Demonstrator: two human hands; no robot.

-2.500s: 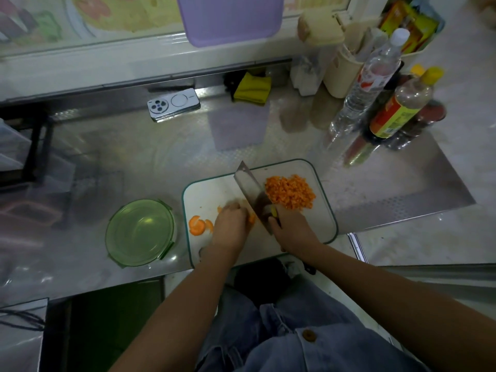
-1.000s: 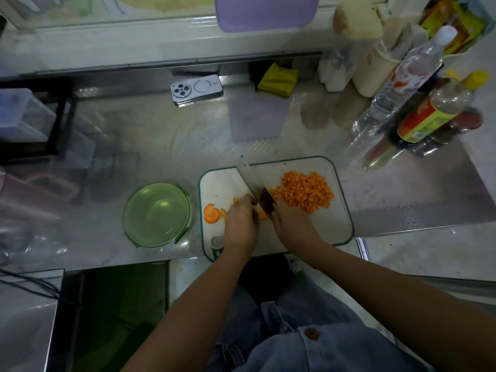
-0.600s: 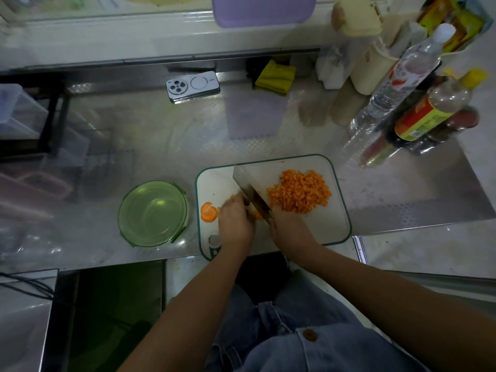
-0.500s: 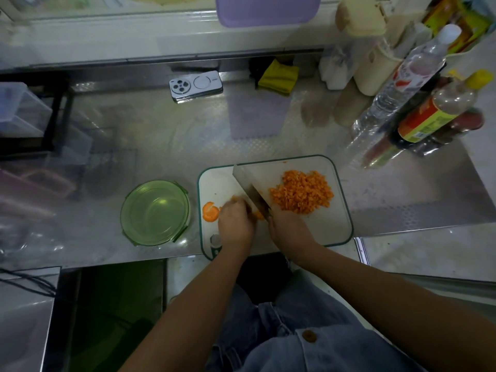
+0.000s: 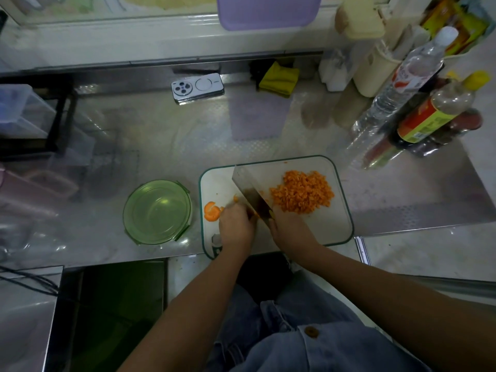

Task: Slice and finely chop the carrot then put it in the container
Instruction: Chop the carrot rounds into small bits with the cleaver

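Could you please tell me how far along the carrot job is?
Done: a chopped carrot pile lies on the cutting board. In hand: the right hand grips the knife while the left hand steadies a carrot piece at the blade. Left: carrot slices wait uncut, and the green container holds no carrot.

My right hand [image 5: 288,232] hides knife [image 5: 249,185] handle. My left hand [image 5: 236,224] covers most of carrot piece [image 5: 235,199]. Far purple board [image 5: 268,9] cut off.
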